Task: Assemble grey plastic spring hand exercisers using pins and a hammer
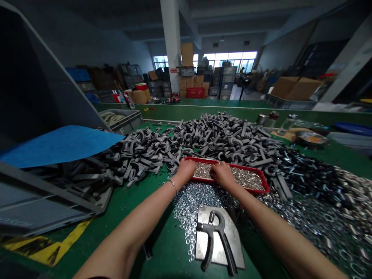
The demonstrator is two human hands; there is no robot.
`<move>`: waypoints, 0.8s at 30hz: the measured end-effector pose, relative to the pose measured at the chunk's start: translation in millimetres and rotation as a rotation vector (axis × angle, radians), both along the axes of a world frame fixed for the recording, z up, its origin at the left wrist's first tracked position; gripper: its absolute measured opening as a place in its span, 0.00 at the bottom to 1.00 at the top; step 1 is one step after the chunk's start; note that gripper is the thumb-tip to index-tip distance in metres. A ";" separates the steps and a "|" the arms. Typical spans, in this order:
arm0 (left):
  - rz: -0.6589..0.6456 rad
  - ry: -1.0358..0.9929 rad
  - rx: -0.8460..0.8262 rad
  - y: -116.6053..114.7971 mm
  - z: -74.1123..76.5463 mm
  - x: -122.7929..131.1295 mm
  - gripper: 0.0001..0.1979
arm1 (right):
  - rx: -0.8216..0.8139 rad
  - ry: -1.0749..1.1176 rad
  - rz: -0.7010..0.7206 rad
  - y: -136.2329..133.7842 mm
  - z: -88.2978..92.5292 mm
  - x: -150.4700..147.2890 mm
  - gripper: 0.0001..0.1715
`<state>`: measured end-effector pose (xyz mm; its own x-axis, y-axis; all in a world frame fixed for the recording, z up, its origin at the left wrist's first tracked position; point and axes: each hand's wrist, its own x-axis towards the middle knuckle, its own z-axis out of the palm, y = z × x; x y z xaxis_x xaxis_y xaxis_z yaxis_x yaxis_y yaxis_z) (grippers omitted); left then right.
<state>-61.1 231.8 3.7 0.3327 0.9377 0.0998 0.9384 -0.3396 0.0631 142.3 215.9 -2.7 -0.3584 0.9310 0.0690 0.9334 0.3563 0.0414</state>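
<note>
Both my hands reach forward into a shallow red tray (pixel 263 182) full of small shiny metal parts. My left hand (pixel 185 169) rests curled at the tray's left end, a thin bracelet on its wrist. My right hand (pixel 222 174) lies knuckles up just right of it, fingers bent down into the parts. What either hand pinches is hidden. Beyond the tray rises a big heap of grey curved plastic parts (pixel 203 135). Below my wrists spreads a pile of small silver washers (pixel 192 201).
A black hand-grip tool (pixel 216 240) lies on a metal plate (pixel 232 236) near me. A tipped grey crate (pixel 43 193) with a blue sheet (pixel 58 145) is at left. Black and silver hardware (pixel 319 193) covers the green table's right side. Jars and a bowl (pixel 310 137) stand farther right.
</note>
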 end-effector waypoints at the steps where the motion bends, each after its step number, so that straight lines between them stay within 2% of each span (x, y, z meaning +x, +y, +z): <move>1: -0.003 -0.033 0.009 -8.3 5.5 1.9 0.09 | 0.004 0.011 0.000 -0.6 -0.2 0.3 0.14; 3: -0.031 -0.105 0.015 -36.7 14.2 7.5 0.09 | 0.010 0.042 -0.004 -1.7 -2.5 1.0 0.14; 5: -0.101 -0.172 -0.012 -79.7 15.9 14.7 0.09 | 0.014 0.093 -0.008 -2.6 -6.9 1.6 0.14; 8: -0.229 -0.339 -0.130 -150.6 2.4 24.0 0.08 | 0.009 0.206 -0.011 -3.2 -13.5 1.5 0.15; 11: -0.195 -0.464 -0.205 -194.9 -19.5 29.7 0.06 | -0.006 0.356 -0.033 -0.8 -14.9 1.8 0.16; 15: -0.152 -0.459 -0.167 -204.7 -37.7 33.9 0.06 | -0.046 0.611 -0.081 -0.5 -7.6 11.6 0.14; 18: -0.170 -0.437 -0.094 -201.9 -43.0 36.2 0.06 | -0.121 0.830 -0.111 -20.9 -3.9 26.4 0.14; 20: -0.202 -0.419 -0.027 -201.4 -46.8 37.6 0.07 | -0.209 0.968 -0.132 -50.1 -5.7 35.9 0.17; 24: -0.324 -0.351 0.128 -202.8 -58.2 37.0 0.09 | -0.406 1.160 -0.164 -130.1 -14.7 47.5 0.20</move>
<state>-24.1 29.0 -54.5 0.5309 0.7645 0.3655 0.7128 -0.6362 0.2953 189.8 85.7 -17.4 -0.1555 0.9872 -0.0364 0.3794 0.0257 -0.9249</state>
